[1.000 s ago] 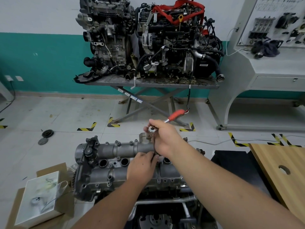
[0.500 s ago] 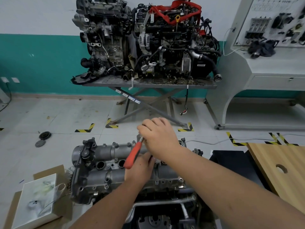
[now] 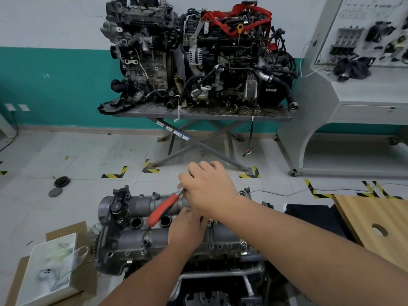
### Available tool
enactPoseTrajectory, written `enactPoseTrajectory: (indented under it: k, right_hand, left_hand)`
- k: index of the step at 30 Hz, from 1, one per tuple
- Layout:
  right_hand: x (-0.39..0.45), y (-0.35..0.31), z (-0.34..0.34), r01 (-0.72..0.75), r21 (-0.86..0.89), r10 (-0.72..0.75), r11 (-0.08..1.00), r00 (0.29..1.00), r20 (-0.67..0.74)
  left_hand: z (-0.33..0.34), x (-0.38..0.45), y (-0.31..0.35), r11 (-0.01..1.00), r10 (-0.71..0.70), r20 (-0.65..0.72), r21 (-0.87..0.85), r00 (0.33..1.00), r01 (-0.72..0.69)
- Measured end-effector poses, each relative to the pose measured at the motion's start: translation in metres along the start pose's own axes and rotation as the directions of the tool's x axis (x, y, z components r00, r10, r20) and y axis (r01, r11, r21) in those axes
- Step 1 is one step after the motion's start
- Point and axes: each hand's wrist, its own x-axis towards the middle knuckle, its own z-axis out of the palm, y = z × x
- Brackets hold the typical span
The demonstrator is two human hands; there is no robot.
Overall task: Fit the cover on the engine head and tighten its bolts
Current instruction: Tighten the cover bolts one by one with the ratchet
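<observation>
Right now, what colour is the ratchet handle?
Red-orange, with a bare metal shaft; the ratchet handle shows plainly in the head view.

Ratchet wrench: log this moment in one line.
right hand grips ratchet wrench | left hand rests on engine cover | tightening bolt

Two hands are in view, the left hand point(image 3: 187, 226) and the right hand point(image 3: 207, 186), with one red-handled ratchet wrench point(image 3: 163, 209) and one cam cover point(image 3: 136, 230) near centre showing two open plug wells point(image 3: 136, 223). At the far side stand two complete engines point(image 3: 141, 51) on one scissor-leg table point(image 3: 198, 113). Two dark discs point(image 3: 61, 181) lie on the floor at left, one white box point(image 3: 48, 266) near left, one wooden board point(image 3: 375, 219) right.
</observation>
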Motion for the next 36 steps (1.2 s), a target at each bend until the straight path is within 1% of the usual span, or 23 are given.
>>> enactPoseTrajectory:
  k: [4, 7, 9, 11, 13, 14, 15, 16, 17, 18, 19, 21, 22, 24, 26, 27, 30, 31, 32, 33, 34, 35, 36]
  right_hand:
    - [0.007, 0.000, -0.005, -0.060, -0.033, 0.063, 0.998, 0.993, 0.098]
    - [0.003, 0.002, 0.001, -0.080, 0.016, 0.079, 0.997, 0.997, 0.026]
    - [-0.006, 0.004, 0.007, -0.122, 0.211, 0.127, 0.970, 0.992, -0.015]
    - [-0.022, 0.006, 0.015, -0.137, 0.512, 0.212, 0.848, 0.973, -0.091]
    - [-0.036, 0.005, 0.023, -0.157, 0.732, 0.316, 0.663, 0.945, -0.083]
    - [-0.041, 0.001, 0.026, -0.178, 0.841, 0.370, 0.512, 0.929, -0.029]
    - [-0.043, -0.005, 0.026, -0.216, 0.932, 0.434, 0.290, 0.898, 0.073]
    - [-0.041, -0.012, 0.024, -0.249, 0.969, 0.490, 0.001, 0.845, 0.217]
    - [-0.035, -0.016, 0.022, -0.266, 0.931, 0.504, -0.249, 0.785, 0.360]
    - [-0.027, -0.015, 0.022, -0.268, 0.871, 0.495, -0.412, 0.736, 0.461]
    - [-0.020, -0.012, 0.020, -0.296, 0.820, 0.474, -0.490, 0.698, 0.536]
    - [-0.007, -0.003, 0.015, -0.377, 0.713, 0.380, -0.592, 0.650, 0.658]
    - [-0.001, 0.003, 0.011, -0.436, 0.659, 0.324, -0.613, 0.622, 0.713]
    - [0.011, 0.017, 0.003, -0.619, 0.561, 0.221, -0.549, 0.540, 0.812]
    - [0.022, 0.028, -0.008, -0.783, 0.489, 0.163, -0.386, 0.464, 0.871]
    - [0.027, 0.032, -0.012, -0.833, 0.478, 0.157, -0.280, 0.451, 0.878]
    - [0.038, 0.032, -0.019, -0.872, 0.485, 0.207, 0.068, 0.488, 0.848]
    - [0.039, 0.031, -0.020, -0.862, 0.483, 0.221, 0.151, 0.506, 0.834]
    - [0.039, 0.030, -0.020, -0.850, 0.489, 0.229, 0.196, 0.525, 0.820]
    - [0.038, 0.028, -0.019, -0.839, 0.504, 0.236, 0.203, 0.542, 0.807]
    - [0.036, 0.026, -0.018, -0.830, 0.529, 0.247, 0.175, 0.557, 0.793]
    - [0.035, 0.024, -0.016, -0.821, 0.561, 0.272, 0.103, 0.566, 0.778]
    - [0.033, 0.022, -0.011, -0.801, 0.598, 0.315, -0.030, 0.560, 0.766]
  left_hand:
    - [-0.003, -0.003, 0.002, 0.999, 0.013, -0.010, -0.035, 1.000, -0.013]
    - [-0.004, -0.005, 0.005, 0.995, 0.036, -0.038, -0.088, 0.999, -0.039]
    - [-0.004, -0.005, 0.008, 0.977, -0.001, -0.008, -0.215, 1.000, 0.000]
    - [-0.003, -0.004, 0.007, 0.972, -0.015, 0.057, -0.235, 0.998, 0.028]
    - [-0.008, -0.005, 0.007, 0.994, -0.022, 0.051, -0.109, 0.998, 0.028]
    - [-0.012, -0.006, 0.007, 0.997, -0.004, 0.040, -0.071, 0.999, 0.007]
    - [-0.016, -0.007, 0.007, 0.997, 0.024, 0.037, -0.081, 0.999, -0.021]
    - [-0.016, -0.008, 0.007, 0.997, 0.034, 0.032, -0.076, 0.999, -0.032]
    - [-0.015, -0.008, 0.008, 0.997, 0.052, 0.025, -0.058, 0.998, -0.051]
    - [-0.014, -0.008, 0.009, 0.997, 0.049, 0.030, -0.062, 0.998, -0.047]
    - [-0.012, -0.007, 0.008, 0.997, 0.050, 0.044, -0.067, 0.998, -0.047]
    - [-0.011, -0.006, 0.007, 0.997, 0.034, 0.055, -0.067, 0.998, -0.030]
    - [-0.010, -0.006, 0.006, 0.997, 0.021, 0.054, -0.070, 0.998, -0.017]
    - [-0.008, -0.005, 0.006, 0.997, 0.019, 0.041, -0.081, 0.999, -0.015]
    - [-0.005, -0.003, 0.005, 0.997, 0.021, 0.045, -0.078, 0.999, -0.017]
    - [-0.003, -0.003, 0.004, 0.996, 0.034, 0.037, -0.083, 0.999, -0.030]
    - [-0.002, -0.003, 0.002, 0.997, 0.041, 0.025, -0.071, 0.999, -0.040]
    - [-0.002, -0.003, 0.002, 0.996, 0.047, 0.022, -0.070, 0.999, -0.045]
    - [-0.002, -0.003, 0.002, 0.997, 0.050, 0.024, -0.066, 0.998, -0.048]
    - [-0.002, -0.003, 0.002, 0.997, 0.054, 0.027, -0.060, 0.998, -0.052]
    - [-0.002, -0.002, 0.001, 0.997, 0.054, 0.029, -0.057, 0.998, -0.052]
    - [-0.002, -0.002, 0.001, 0.997, 0.057, 0.022, -0.062, 0.998, -0.055]
    - [-0.002, -0.002, 0.001, 0.996, 0.057, 0.019, -0.070, 0.998, -0.056]
